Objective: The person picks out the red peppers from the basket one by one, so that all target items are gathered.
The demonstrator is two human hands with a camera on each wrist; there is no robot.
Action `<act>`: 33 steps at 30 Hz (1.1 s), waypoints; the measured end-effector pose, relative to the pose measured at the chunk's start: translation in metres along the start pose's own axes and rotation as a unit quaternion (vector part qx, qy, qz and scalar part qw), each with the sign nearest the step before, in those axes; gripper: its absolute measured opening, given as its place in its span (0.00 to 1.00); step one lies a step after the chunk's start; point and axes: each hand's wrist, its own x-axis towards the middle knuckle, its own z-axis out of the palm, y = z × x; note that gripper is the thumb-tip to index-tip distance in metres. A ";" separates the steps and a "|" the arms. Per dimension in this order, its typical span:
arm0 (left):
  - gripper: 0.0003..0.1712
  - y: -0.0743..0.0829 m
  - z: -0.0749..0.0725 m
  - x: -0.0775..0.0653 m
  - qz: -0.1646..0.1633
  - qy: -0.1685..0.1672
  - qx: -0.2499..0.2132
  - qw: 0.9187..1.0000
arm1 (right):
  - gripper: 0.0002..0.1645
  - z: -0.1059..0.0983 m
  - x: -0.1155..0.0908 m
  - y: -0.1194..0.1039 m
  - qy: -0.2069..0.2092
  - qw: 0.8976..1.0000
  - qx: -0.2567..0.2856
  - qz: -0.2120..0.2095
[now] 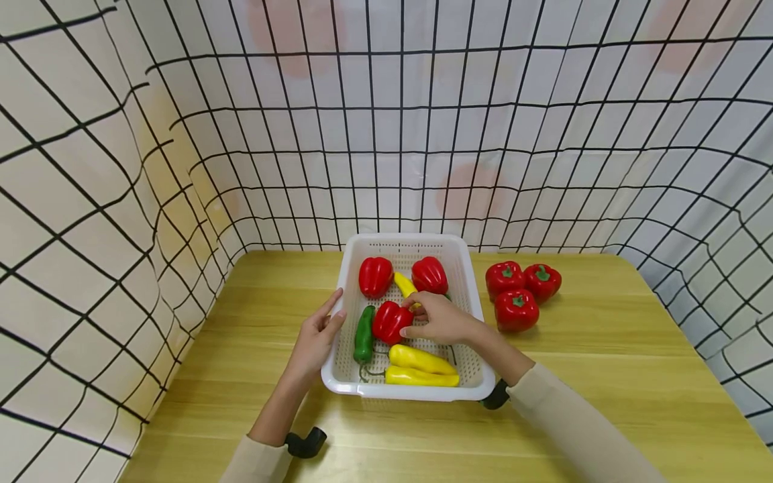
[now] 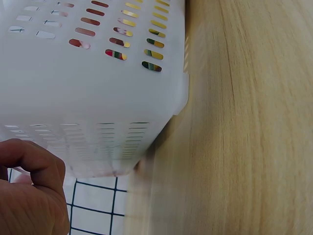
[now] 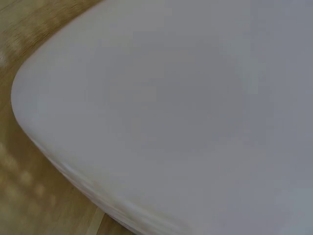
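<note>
My left hand grips the left rim of a white perforated plastic basket; curled fingers show against the basket wall in the left wrist view. Inside the basket, my right hand holds a red bell pepper by its right side, thumb low and fingers above. Left of that pepper lies a long green pepper. Two yellow peppers lie in front, and another yellow pepper is partly hidden behind my right hand. Two more red bell peppers, one left and one right, sit farther back.
Three red bell peppers stand clustered on the wooden table to the basket's right. A white grid-patterned cloth encloses the table's back and sides. White basket plastic fills most of the right wrist view.
</note>
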 end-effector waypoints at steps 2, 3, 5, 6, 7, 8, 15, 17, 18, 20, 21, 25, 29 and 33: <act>0.30 -0.001 0.000 0.000 -0.001 -0.002 -0.001 1.000 | 0.27 0.000 -0.001 0.000 -0.004 1.000 0.019 -0.005; 0.30 -0.001 0.000 0.000 -0.002 -0.003 -0.002 1.000 | 0.25 0.000 0.000 0.001 -0.006 1.000 0.024 -0.011; 0.30 -0.001 0.000 0.000 -0.002 -0.003 -0.002 1.000 | 0.21 0.001 -0.001 0.001 -0.016 0.999 0.039 -0.023; 0.30 -0.001 0.000 0.000 -0.003 -0.004 -0.002 1.000 | 0.20 0.001 -0.001 0.001 -0.020 0.998 0.044 -0.028; 0.30 -0.001 0.000 0.000 -0.003 -0.004 -0.002 1.000 | 0.19 0.001 -0.001 0.001 -0.023 0.998 0.047 -0.032; 0.30 -0.001 0.000 0.000 -0.002 -0.004 -0.002 1.000 | 0.19 0.001 0.000 0.001 -0.025 0.998 0.049 -0.035; 0.30 0.000 0.000 -0.001 -0.003 -0.002 0.001 1.000 | 0.42 0.002 0.001 0.004 -0.035 0.998 0.038 -0.020; 0.30 0.001 0.000 -0.001 -0.003 -0.001 0.001 1.000 | 0.49 0.003 0.001 0.004 -0.036 0.999 0.024 -0.017; 0.30 0.001 0.001 -0.001 -0.002 -0.001 0.001 1.000 | 0.51 0.003 0.002 0.005 -0.034 0.999 0.015 -0.019; 0.30 0.001 0.001 -0.001 -0.002 0.000 0.001 1.000 | 0.52 0.003 0.002 0.004 -0.026 0.999 -0.002 -0.025; 0.30 0.001 0.001 -0.001 -0.002 -0.001 0.001 1.000 | 0.52 0.004 0.002 0.004 -0.021 0.999 -0.009 -0.026; 0.30 0.002 0.001 -0.001 -0.001 -0.001 0.001 1.000 | 0.50 0.004 0.000 0.002 0.007 0.999 -0.017 -0.028; 0.29 0.002 0.001 -0.002 0.001 0.000 0.000 1.000 | 0.49 0.003 -0.002 0.000 0.030 0.999 -0.012 -0.025; 0.29 0.002 0.002 -0.002 0.000 0.000 -0.002 1.000 | 0.47 0.002 -0.005 -0.003 0.047 0.999 0.001 -0.022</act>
